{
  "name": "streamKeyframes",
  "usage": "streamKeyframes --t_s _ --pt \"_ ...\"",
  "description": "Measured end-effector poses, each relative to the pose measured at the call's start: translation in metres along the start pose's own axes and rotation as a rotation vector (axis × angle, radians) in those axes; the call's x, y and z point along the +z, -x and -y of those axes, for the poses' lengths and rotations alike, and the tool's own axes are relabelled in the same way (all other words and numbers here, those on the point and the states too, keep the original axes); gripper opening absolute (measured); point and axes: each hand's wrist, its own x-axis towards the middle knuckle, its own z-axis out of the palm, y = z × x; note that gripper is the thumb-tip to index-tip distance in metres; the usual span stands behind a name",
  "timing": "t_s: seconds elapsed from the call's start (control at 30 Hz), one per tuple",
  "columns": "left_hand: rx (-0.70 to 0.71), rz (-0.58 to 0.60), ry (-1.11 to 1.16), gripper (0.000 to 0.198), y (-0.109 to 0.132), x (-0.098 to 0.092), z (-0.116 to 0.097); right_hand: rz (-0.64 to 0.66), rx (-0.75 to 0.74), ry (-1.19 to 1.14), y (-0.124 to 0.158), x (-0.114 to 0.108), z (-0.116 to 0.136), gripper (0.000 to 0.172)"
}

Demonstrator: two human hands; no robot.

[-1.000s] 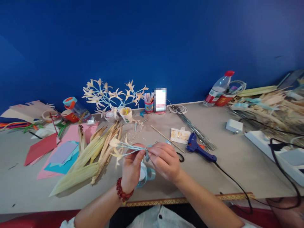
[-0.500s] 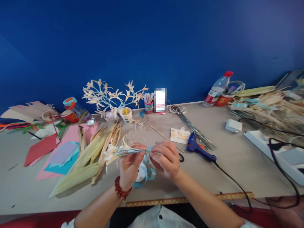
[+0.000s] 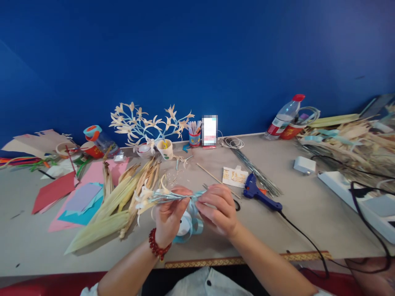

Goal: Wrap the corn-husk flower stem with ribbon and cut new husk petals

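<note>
My left hand (image 3: 169,213), with a red bead bracelet at the wrist, is closed around the stem of a small husk flower sprig (image 3: 148,198) whose pale petals point left. My right hand (image 3: 218,209) pinches the light blue ribbon (image 3: 194,196) at the stem's right end. Below my hands lies the ribbon roll (image 3: 187,225) on the table, its loose loops trailing up to the stem. Both hands hover just above the grey table (image 3: 308,213), near its front edge.
A pile of corn husks (image 3: 117,205) and coloured paper sheets (image 3: 74,193) lie at left. A finished husk flower branch (image 3: 148,123) stands in cups at the back. A blue glue gun (image 3: 259,194) with its cord, wires, a white adapter (image 3: 304,164) and a water bottle (image 3: 284,115) are at right.
The sprig has swung lower and more level, its petals now further left. My right hand has shifted slightly right and up along the stem with the ribbon.
</note>
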Motion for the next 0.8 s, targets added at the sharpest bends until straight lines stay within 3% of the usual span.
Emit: streamKeyframes --t_s 0.43,0.8 --pt "0.142 0.198 -0.156 0.01 -0.007 -0.013 -0.002 0.026 0.099 -0.18 -0.004 -0.003 -0.001 0.015" --pt "0.141 0.175 -0.106 0.01 -0.005 -0.013 0.005 0.026 -0.01 -0.107 -0.006 -0.006 -0.002 0.013"
